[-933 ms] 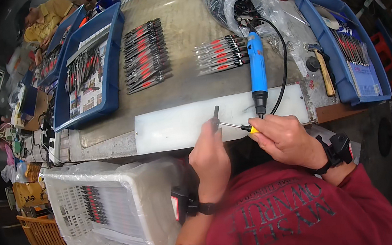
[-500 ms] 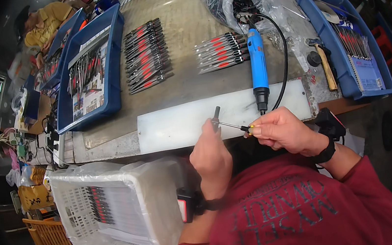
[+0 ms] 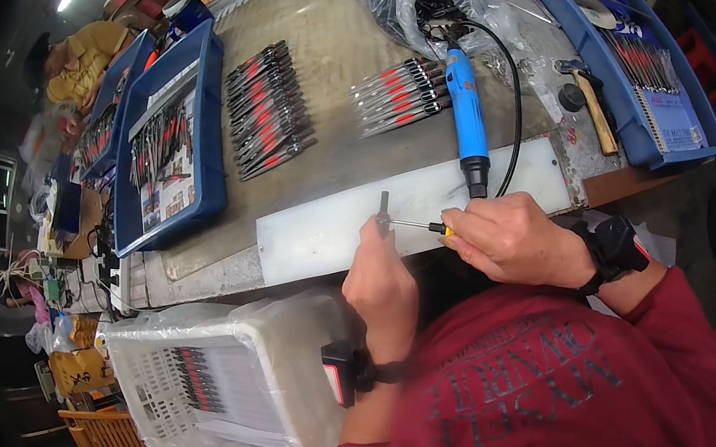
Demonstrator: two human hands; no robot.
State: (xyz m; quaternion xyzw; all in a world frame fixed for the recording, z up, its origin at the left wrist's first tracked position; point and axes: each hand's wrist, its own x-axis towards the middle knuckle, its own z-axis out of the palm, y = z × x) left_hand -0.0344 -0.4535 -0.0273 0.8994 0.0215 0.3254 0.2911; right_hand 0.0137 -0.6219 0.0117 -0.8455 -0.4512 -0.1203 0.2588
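My left hand (image 3: 379,279) is closed around a slim dark grey tool part (image 3: 384,203), its end sticking up past the fingers. My right hand (image 3: 514,239) grips a screwdriver (image 3: 441,229) by its black and yellow handle. The thin metal shaft reaches left, its tip at the part beside my left fingers. Both hands are over the front edge of a white board (image 3: 324,237). Beyond my right hand lies a blue electric screwdriver (image 3: 468,114) with a black cable. Slim red, black and silver tools lie in a long row (image 3: 267,113) and a shorter group (image 3: 400,96).
Blue trays of similar tools stand at left (image 3: 213,166) and right (image 3: 636,137). A hammer (image 3: 597,115) and a plastic bag of black parts (image 3: 436,10) lie on the table. Below left is a plastic-lined white crate (image 3: 254,323). Another person (image 3: 87,56) sits far left.
My right hand has turned on the screwdriver handle, its back now more upward and more yellow showing. My left hand keeps its hold on the part. The whole view has shifted slightly.
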